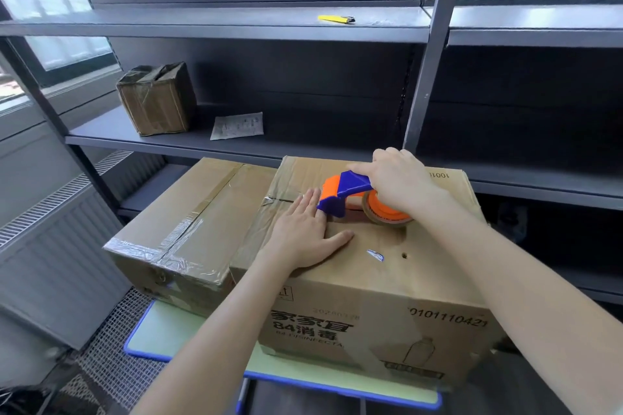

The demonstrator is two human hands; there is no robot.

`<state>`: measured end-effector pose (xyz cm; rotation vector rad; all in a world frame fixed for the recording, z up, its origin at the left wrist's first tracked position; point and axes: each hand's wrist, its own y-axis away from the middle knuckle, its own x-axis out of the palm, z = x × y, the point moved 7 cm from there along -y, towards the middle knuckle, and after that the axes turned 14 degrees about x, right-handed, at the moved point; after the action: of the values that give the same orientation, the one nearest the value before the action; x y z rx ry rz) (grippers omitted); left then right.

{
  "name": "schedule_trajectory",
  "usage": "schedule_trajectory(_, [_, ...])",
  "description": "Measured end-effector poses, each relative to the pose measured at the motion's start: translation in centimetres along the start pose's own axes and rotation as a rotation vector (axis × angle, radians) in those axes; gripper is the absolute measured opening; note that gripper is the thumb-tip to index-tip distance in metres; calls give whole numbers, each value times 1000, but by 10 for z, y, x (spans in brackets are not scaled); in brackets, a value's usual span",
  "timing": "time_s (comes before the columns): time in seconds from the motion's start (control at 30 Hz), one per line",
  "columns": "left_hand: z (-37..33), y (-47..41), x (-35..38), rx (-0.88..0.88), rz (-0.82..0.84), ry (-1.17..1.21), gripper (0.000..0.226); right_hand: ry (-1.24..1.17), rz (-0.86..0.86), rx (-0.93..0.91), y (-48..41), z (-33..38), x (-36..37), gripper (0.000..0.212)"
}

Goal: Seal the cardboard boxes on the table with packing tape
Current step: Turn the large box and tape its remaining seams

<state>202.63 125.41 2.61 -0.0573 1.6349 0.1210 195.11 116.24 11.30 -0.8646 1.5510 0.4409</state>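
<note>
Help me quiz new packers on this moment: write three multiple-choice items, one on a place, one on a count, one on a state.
1. Where does the yellow knife lie?
A) on the upper shelf
B) on the floor
C) inside a box

2. How many cardboard boxes stand on the table?
A) one
B) two
C) four

3. What is the left hand doing?
A) holding the knife
B) hanging idle
C) pressing flat on the printed box

Answers:
1 A: the knife lies alone on the shelf board near the top of the view.
2 B: a taped box and the printed box stand side by side.
3 C: its fingers lie straight on the box top, beside the tape dispenser that the right hand grips.
</note>
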Motion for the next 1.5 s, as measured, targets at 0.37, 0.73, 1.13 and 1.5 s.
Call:
schedule_trajectory(0.37, [5,-4,5,48,-48,-11,86,-53,80,25,-3,-1,5,63])
schedule_trajectory(0.73, [9,-1,6,39,-85,14,91,32,71,-49,-6,-8,8,68])
schedule_trajectory(1.13, [3,3,-2,-53,-2,67,91,82,65,-83,13,-75,5,66])
schedule_trajectory(1.5, [1,4,-5,-109,0,108,89,7,65,-88,16,-128,8,70])
